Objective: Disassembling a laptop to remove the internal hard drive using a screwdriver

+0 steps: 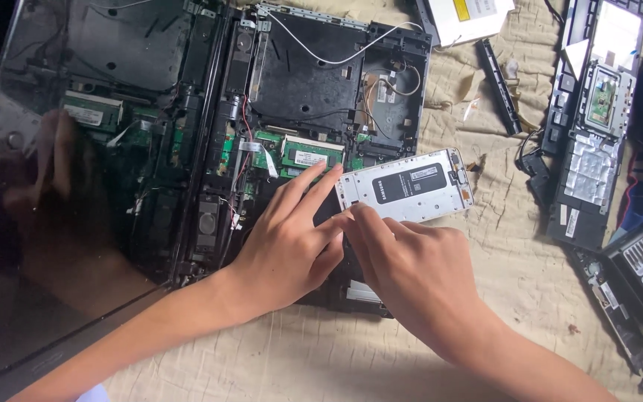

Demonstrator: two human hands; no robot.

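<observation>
A white phone frame (405, 186) with a dark panel on its back lies flat, slightly tilted, over the lower right corner of an opened laptop base (314, 97). Both hands meet at its left end. The left hand (284, 249) comes in from 7 o'clock, its index finger stretched along the frame's upper left corner and its thumb tucked toward the lower left edge. The right hand (411, 272) comes in from 5 o'clock, fingertips pressing on the frame's lower left edge, touching the left thumb. Neither hand is wrapped around the frame; the fingers rest on it at the edges, so the frame extends away from the hands toward 2 o'clock.

The laptop's glossy dark screen (46, 193) lies open at 9 o'clock and mirrors the arm. A green memory module (310, 155) sits just at 11 o'clock from the frame. A detached palmrest panel (589, 141) lies at 3 o'clock on the beige cloth (500, 246).
</observation>
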